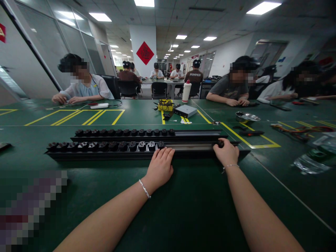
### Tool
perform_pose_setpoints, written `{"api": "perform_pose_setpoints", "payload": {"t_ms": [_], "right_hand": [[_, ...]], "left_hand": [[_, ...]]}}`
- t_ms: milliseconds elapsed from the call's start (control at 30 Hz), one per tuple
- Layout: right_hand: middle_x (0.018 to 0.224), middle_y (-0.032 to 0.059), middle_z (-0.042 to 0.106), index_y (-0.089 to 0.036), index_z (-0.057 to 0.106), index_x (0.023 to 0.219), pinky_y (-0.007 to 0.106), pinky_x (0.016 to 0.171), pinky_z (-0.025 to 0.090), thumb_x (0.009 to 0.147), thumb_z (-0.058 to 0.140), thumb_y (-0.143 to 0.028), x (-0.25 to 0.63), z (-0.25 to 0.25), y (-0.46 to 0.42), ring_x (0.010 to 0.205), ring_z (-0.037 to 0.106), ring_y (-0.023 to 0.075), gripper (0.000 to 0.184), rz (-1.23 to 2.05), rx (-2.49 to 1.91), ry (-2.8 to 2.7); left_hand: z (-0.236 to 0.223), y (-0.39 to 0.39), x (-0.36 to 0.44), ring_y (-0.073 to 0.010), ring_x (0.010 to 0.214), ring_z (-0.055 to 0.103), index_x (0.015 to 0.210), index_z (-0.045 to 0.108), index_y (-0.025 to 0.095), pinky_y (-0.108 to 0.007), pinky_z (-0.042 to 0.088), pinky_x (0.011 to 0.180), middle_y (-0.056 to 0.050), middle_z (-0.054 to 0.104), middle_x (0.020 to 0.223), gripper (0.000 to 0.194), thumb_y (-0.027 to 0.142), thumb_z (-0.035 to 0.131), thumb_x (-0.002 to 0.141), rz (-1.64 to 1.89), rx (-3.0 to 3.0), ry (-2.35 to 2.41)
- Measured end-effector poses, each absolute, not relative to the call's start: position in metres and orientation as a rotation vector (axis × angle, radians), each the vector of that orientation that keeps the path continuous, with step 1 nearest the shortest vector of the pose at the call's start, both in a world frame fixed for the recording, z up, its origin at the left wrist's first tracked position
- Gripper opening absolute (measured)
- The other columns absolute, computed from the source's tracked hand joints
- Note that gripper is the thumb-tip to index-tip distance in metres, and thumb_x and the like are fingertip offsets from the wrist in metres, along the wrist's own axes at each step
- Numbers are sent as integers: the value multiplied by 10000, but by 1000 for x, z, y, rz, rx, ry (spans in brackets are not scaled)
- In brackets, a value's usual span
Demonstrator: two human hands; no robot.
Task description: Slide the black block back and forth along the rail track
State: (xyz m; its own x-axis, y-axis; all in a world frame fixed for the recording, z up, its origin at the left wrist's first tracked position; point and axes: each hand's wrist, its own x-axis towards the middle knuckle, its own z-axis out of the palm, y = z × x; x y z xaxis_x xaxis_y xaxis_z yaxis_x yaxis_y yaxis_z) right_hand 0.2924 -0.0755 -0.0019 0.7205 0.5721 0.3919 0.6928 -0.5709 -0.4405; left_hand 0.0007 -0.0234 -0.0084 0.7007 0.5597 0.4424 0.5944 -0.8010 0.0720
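Observation:
A long black rail (194,154) lies crosswise in front of me, with several black plug-socket modules (132,146) lined up along its left part. My left hand (160,165) rests against the rail's front wall. Its outstretched fingers lie over the front lip, close to the rightmost module of the row (161,144). Near the rail's right end, my right hand (227,154) grips a small black round module (220,143) between thumb and fingers, at the channel. Fingers partly cover that module, so whether it sits in the channel I cannot tell.
Behind lies a second black rail (199,133) with a similar row. Farther back are a grey box (186,111), a yellow cable-wrapped block (165,105), a white bottle (186,91) and a metal bowl (247,117). A plastic bottle (316,157) lies right. People sit across the green table.

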Motion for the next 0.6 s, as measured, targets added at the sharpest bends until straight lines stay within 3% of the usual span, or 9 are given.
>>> {"api": "perform_pose_setpoints", "payload": {"t_ms": [367,600], "right_hand": [[923,86,669,-198,585,1090,424,901,385,727,499,-313,293,3,-78,924,601,256,390,-267,-2350,-956],[1074,109,643,-196,572,1121,449,929,372,732,479,-317,293,-2,-78,1047,561,277,418,-341,-2314,-970]], "left_hand": [[-9,-23,-1,-227,1285,391,1350,391,184,-426,263,1111,-61,483,1382,562,220,496,800,-706,-2837,-960],[-8,-24,0,-229,1279,397,1347,396,176,-428,262,1110,-61,489,1377,570,208,502,787,-710,-2836,-959]]}}
